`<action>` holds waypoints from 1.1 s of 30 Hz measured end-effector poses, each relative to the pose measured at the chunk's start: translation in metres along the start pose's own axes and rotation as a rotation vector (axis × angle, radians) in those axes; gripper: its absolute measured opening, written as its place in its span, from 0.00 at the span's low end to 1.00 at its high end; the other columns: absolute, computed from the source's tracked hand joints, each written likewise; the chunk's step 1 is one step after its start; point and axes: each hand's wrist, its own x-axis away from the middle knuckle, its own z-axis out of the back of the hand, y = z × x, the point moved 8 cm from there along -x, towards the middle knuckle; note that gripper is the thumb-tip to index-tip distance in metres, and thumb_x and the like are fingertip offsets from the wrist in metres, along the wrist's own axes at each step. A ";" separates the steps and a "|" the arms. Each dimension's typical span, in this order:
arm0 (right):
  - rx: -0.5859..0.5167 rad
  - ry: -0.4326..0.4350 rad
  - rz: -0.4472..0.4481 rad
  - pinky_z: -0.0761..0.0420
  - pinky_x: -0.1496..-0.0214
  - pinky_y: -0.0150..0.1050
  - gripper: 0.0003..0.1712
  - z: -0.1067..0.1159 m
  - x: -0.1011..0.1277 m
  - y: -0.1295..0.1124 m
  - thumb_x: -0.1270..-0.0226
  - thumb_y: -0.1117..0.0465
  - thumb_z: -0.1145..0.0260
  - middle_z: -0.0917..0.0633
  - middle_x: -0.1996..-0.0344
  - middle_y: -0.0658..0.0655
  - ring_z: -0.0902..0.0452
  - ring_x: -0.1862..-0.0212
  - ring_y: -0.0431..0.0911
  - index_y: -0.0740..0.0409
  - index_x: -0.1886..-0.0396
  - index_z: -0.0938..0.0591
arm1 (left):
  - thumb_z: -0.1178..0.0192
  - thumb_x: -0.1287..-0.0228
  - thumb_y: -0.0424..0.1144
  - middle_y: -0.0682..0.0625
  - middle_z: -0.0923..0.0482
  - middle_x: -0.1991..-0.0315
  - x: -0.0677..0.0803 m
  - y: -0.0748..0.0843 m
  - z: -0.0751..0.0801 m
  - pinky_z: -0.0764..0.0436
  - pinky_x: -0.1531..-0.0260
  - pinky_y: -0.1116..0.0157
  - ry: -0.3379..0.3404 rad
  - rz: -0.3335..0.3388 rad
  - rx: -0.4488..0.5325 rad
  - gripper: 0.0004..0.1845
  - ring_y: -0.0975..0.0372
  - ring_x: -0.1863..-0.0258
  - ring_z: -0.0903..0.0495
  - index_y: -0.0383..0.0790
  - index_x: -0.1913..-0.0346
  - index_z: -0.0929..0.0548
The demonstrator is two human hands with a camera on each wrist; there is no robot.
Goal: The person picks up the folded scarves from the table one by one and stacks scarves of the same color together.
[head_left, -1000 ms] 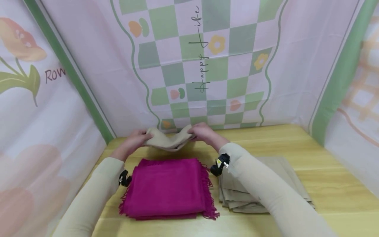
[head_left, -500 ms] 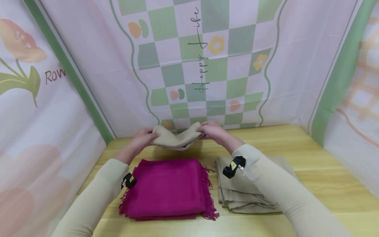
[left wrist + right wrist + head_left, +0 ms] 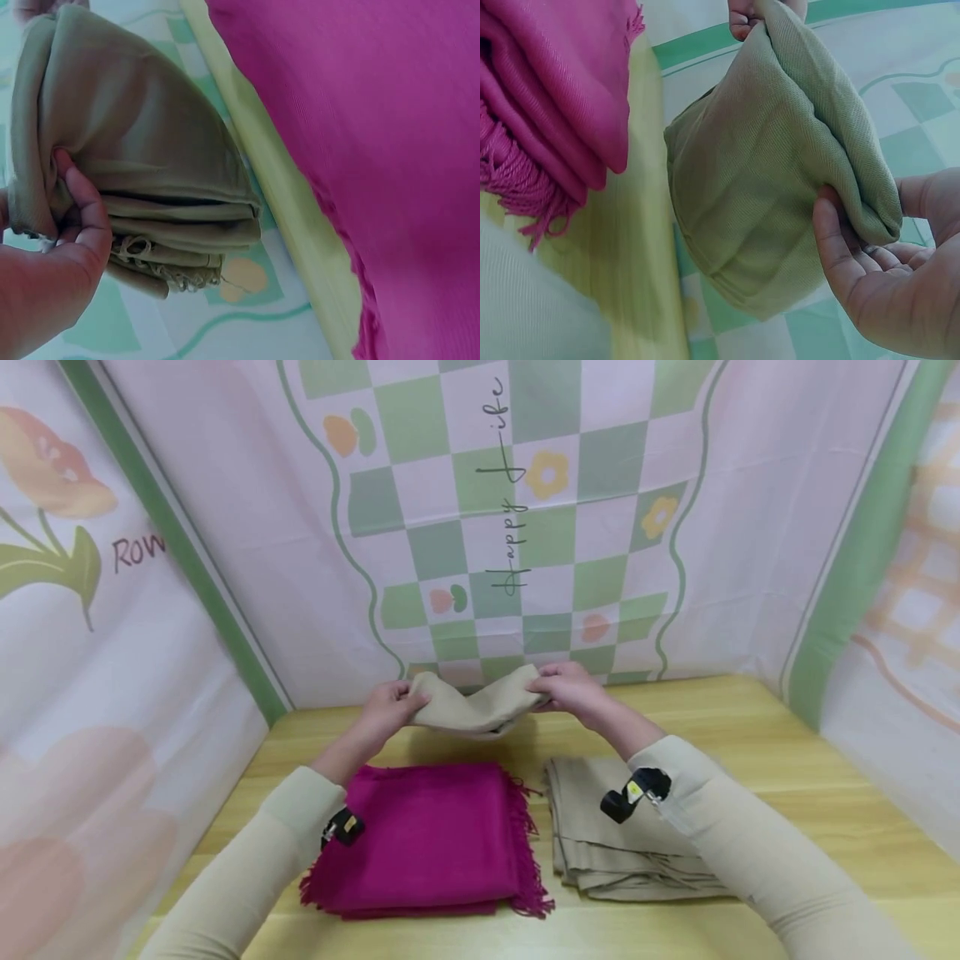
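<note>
Near the back of the table, both hands hold up a folded beige scarf (image 3: 480,703) that sags between them. My left hand (image 3: 386,706) pinches its left end; in the left wrist view the fingers (image 3: 86,206) curl round the thick folded edge, and loose fringe hangs below. With thumb and fingers, my right hand (image 3: 573,689) grips the opposite end, the folded edge (image 3: 832,142) lying between them in the right wrist view. A folded magenta scarf (image 3: 431,843) with fringed sides lies on the table in front of the hands.
A folded beige cloth stack (image 3: 600,827) lies right of the magenta scarf, partly hidden by the right forearm. The wooden table (image 3: 787,802) meets a patterned fabric wall (image 3: 622,527) at the back, with fabric walls on both sides too.
Both hands have moved to the right together, carrying the beige scarf, slightly raised. The right forearm has swung right over the beige stack. The magenta scarf has stayed put.
</note>
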 end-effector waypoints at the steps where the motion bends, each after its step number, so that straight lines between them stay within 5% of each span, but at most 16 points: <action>1: 0.003 0.002 0.002 0.19 0.51 0.41 0.21 0.003 0.002 0.000 0.30 0.67 0.43 0.20 0.60 0.60 0.20 0.65 0.40 0.80 0.43 0.28 | 0.44 0.29 0.37 0.40 0.18 0.57 0.000 0.002 -0.003 0.20 0.61 0.68 0.001 -0.008 0.008 0.20 0.65 0.67 0.21 0.23 0.43 0.25; 9: 0.024 0.007 0.015 0.20 0.48 0.42 0.27 0.027 0.024 -0.002 0.29 0.66 0.42 0.22 0.51 0.66 0.20 0.62 0.38 0.80 0.37 0.33 | 0.42 0.30 0.35 0.35 0.18 0.54 0.002 0.014 -0.029 0.19 0.64 0.68 0.007 -0.059 0.038 0.21 0.62 0.66 0.19 0.24 0.40 0.26; 18: 0.031 0.009 0.048 0.19 0.54 0.34 0.28 0.055 0.048 -0.004 0.28 0.65 0.42 0.17 0.62 0.53 0.19 0.63 0.38 0.83 0.38 0.35 | 0.43 0.30 0.34 0.37 0.17 0.59 0.005 0.028 -0.060 0.20 0.66 0.68 -0.030 -0.119 0.086 0.17 0.62 0.67 0.19 0.24 0.45 0.23; 33: 0.038 0.072 0.037 0.19 0.57 0.32 0.31 0.103 0.087 0.006 0.28 0.62 0.41 0.16 0.66 0.44 0.19 0.63 0.36 0.84 0.38 0.38 | 0.43 0.30 0.34 0.39 0.17 0.60 0.010 0.054 -0.115 0.19 0.70 0.68 -0.101 -0.249 0.072 0.19 0.62 0.69 0.20 0.26 0.42 0.24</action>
